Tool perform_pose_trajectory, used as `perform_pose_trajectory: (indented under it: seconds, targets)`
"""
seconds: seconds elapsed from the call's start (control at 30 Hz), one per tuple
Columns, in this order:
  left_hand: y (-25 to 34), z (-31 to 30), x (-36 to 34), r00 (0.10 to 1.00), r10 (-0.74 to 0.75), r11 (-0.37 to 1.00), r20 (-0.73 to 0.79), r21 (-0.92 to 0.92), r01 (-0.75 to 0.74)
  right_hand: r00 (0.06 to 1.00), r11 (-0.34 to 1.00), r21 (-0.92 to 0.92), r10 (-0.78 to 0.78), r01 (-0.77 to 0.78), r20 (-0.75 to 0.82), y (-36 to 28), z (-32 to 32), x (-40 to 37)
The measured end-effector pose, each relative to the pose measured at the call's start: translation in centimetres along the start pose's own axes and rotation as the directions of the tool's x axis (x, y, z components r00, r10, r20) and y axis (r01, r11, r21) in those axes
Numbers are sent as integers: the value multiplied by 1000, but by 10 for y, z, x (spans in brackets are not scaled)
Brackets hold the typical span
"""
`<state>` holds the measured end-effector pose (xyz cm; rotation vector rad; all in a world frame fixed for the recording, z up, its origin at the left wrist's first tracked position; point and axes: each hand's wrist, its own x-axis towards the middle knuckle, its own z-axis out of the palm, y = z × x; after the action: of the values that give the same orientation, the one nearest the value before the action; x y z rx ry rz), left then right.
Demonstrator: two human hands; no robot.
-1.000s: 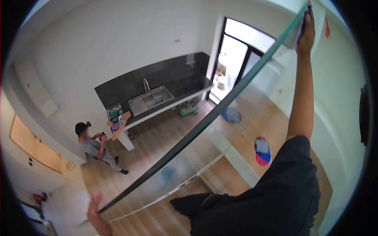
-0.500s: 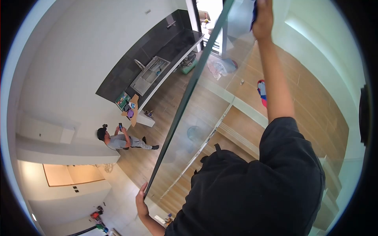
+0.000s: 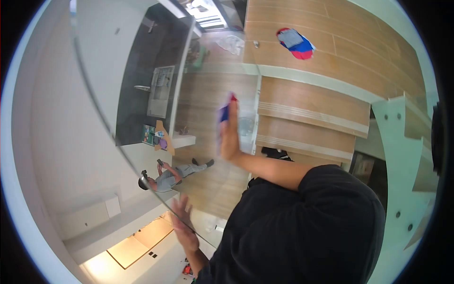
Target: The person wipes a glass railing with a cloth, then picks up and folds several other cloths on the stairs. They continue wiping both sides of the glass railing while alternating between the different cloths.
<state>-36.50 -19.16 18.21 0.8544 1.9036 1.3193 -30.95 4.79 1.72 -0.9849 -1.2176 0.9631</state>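
Note:
A clear glass panel (image 3: 208,109) stands upright in front of me, its edge curving down the left of the view. My right hand (image 3: 230,142) presses a blue and red cloth (image 3: 224,113) against the glass, fingers stretched along it. At the panel's edge lower down is my left hand (image 3: 185,222), blurred, with fingers apart and the edge line crossing it. Another cloth bundle (image 3: 298,43), blue, red and grey, lies on the wooden floor above the steps.
Wooden stairs (image 3: 307,104) descend beside the glass, with a bolted glass balustrade (image 3: 392,156) on the right. Through the panel appear a person (image 3: 172,177) holding a phone, a counter with a sink (image 3: 161,90), and a cardboard box (image 3: 163,137).
My right hand has come down and left with the cloth, from high up to mid-panel. My view has turned, and my left hand's fingers are now spread at the edge.

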Motion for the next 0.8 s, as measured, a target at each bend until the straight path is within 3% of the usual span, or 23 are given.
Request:
perform_pose_trajectory:
  seconds: [0.07,0.1,0.17,0.2,0.23,0.3,0.33,0.43,0.53,0.63,0.8]
  targets:
    - [44,20,37,969,238,969,71,51,-242,923,934,98,-355,344,145,-81,-10,24]
    - [60,24,51,940,325,941,107,66,-333,855,893,79,-448,444,260,-112,-9,34]
    - [65,6,75,840,512,852,180,22,-524,749,804,134,-591,580,300,-160,-2,68]
    - [83,6,85,767,553,808,325,14,-589,728,777,211,-630,593,271,-175,-1,90]
    - [87,8,95,756,596,796,271,-76,-600,709,750,225,-662,622,244,-180,1,114]
    - [129,42,119,704,602,798,377,-270,-538,726,724,245,-680,645,99,-166,11,151]
    - [145,50,121,797,521,853,306,-162,-496,747,736,233,-663,636,52,-151,14,164]
    - [181,78,138,856,451,884,253,6,-468,879,867,143,-475,477,-50,-75,15,208]
    - [208,100,157,873,467,829,141,274,-487,973,980,23,-192,196,-131,27,-3,225]
    - [222,122,179,860,509,737,-27,530,-420,986,998,44,55,-48,-158,129,-13,219]
    - [214,132,217,831,552,615,-67,706,-352,900,928,80,372,-363,-226,308,-18,180]
